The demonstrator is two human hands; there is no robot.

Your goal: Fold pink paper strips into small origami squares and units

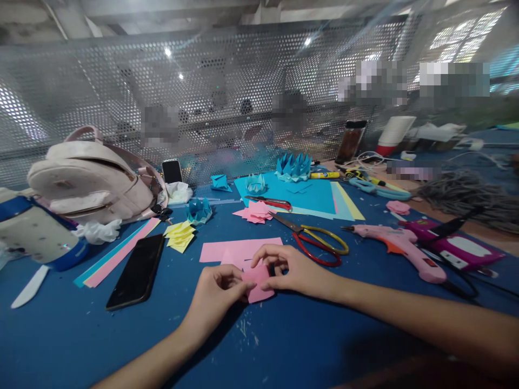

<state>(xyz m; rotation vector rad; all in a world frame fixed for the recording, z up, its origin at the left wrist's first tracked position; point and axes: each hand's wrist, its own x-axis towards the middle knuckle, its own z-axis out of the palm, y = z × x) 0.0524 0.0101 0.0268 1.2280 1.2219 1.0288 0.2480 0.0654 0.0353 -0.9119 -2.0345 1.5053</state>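
Blue felt-like table covering [284, 346] is spreading under everything, with a perforated metal screen behind. Both hands are pinching a small pink folded paper square [258, 282] just above the cloth: the left hand [217, 294] is gripping its near-left edge, fingers closed narrowly on it, while the right hand [292, 268] is pressing its top edge with curled fingertips. A larger pink paper sheet [239, 250] is lying just behind. Uneven thumb pressure may be skewing the crease, and the red-and-yellow-handled scissors [320, 243] near the right wrist could be getting nudged.
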